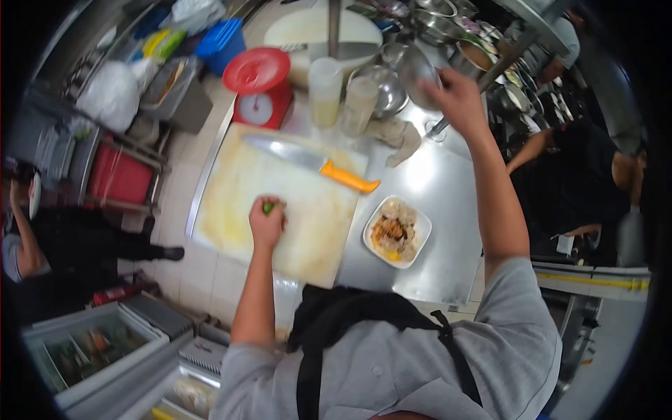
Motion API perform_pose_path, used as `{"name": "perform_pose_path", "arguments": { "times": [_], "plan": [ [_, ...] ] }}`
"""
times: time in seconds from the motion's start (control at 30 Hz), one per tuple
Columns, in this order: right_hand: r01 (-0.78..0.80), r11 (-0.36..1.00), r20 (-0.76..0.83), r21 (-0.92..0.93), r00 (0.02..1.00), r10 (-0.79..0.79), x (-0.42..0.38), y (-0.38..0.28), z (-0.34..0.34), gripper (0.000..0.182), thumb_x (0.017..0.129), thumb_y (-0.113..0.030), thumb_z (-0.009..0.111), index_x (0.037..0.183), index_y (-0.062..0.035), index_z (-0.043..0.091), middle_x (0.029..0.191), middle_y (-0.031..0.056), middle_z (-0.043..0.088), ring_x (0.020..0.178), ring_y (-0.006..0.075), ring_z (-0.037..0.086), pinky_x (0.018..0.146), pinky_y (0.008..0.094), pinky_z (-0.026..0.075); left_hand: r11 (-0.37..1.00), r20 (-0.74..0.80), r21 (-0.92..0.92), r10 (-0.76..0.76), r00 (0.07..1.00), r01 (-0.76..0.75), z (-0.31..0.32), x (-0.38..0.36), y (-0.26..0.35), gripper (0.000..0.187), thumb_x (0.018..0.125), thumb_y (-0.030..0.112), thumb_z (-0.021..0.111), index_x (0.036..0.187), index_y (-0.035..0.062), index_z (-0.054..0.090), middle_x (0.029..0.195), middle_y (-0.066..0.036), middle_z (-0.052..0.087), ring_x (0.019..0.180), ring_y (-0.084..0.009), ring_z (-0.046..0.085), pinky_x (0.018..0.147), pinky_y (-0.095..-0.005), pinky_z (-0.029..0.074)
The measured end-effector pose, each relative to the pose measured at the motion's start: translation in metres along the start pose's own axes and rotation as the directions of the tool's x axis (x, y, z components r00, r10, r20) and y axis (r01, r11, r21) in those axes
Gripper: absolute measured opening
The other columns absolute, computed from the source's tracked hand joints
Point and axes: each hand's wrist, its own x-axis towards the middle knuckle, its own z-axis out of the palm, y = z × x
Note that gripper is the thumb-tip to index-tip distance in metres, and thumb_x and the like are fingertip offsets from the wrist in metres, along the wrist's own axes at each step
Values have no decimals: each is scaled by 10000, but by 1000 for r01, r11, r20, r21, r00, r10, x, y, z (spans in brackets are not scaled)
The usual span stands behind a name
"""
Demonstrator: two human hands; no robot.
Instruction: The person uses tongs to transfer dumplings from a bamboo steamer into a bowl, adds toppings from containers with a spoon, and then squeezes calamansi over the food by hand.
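My left hand (267,222) is closed around a small green piece (267,207), too little of which shows to name it. It is over the white cutting board (294,238). A knife with an orange handle (348,176) lies across the board's far right part, its blade pointing left. My right hand (456,99) reaches to the far right, fingers on the rim of a metal bowl (414,75) that looks tilted and is blurred. Right of the board stands a white square bowl (397,232) of pale food with brown sauce and something yellow.
A red scale (257,87) stands beyond the board. Two clear containers (325,91), another metal bowl (386,91) and a greyish cloth (395,138) are beside it. A metal post (334,28) rises at the back. One person is at the left, others at the right.
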Motion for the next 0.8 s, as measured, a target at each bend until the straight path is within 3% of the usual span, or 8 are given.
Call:
{"name": "perform_pose_path", "arguments": {
  "times": [0.03,0.1,0.17,0.33,0.4,0.57,0.7,0.8],
  "plan": [
    [-83,980,251,-179,960,127,-38,-25,-3,204,856,-156,662,1038,-63,662,866,139,629,813,311,608,747,361,493,991,3,-137,11,1000,-10,-1,6,3,135,839,30,564,967,38,521,830,-83,626,521,-122,529,414,-245,393],
    [382,915,287,131,869,-404,-109,-36,35,273,806,-129,681,1067,-55,649,953,116,611,878,275,595,770,357,493,971,-38,-237,23,999,-31,0,9,27,138,869,44,547,998,21,503,885,-106,636,545,-125,540,412,-240,402],
    [605,795,382,45,725,-573,-162,-52,80,345,717,-96,701,1057,-74,645,952,102,569,921,287,584,821,402,476,954,7,-296,52,999,-47,8,3,65,122,883,60,550,993,28,508,884,-99,637,556,-121,544,414,-236,400],
    [643,765,539,-32,656,-529,-220,-56,169,217,697,-161,681,896,-80,648,888,67,542,905,229,554,799,375,441,980,313,-201,74,947,-10,42,-2,77,93,923,108,536,994,48,533,891,-73,644,620,-116,577,496,-235,444],
    [624,781,447,5,697,-560,-224,-62,160,218,706,-178,688,900,-85,652,882,64,547,887,238,562,779,379,450,999,540,-9,41,841,-43,52,1,61,118,941,150,533,1003,56,567,900,-54,647,760,-117,608,649,-246,483],
    [450,890,358,-71,845,-398,-216,-44,109,207,752,-208,697,915,-83,669,855,73,581,827,271,594,724,390,481,980,586,109,71,807,-166,44,10,48,162,970,145,502,1052,28,577,1048,-86,653,997,-165,597,916,-295,459],
    [292,929,335,-228,919,-207,-190,-31,92,154,795,-150,678,921,-61,686,821,105,614,748,282,611,681,385,501,959,480,-267,43,876,99,30,-1,74,161,968,137,490,1043,14,562,1047,-108,623,1017,-214,609,931,-345,481],
    [177,971,324,-163,939,-117,-169,-54,92,154,813,-152,671,931,-54,690,827,116,625,746,286,617,691,380,501,716,424,-606,-77,903,345,16,2,66,240,952,170,469,1117,-1,507,1091,-170,582,1017,-300,613,931,-424,491]
  ]
}}
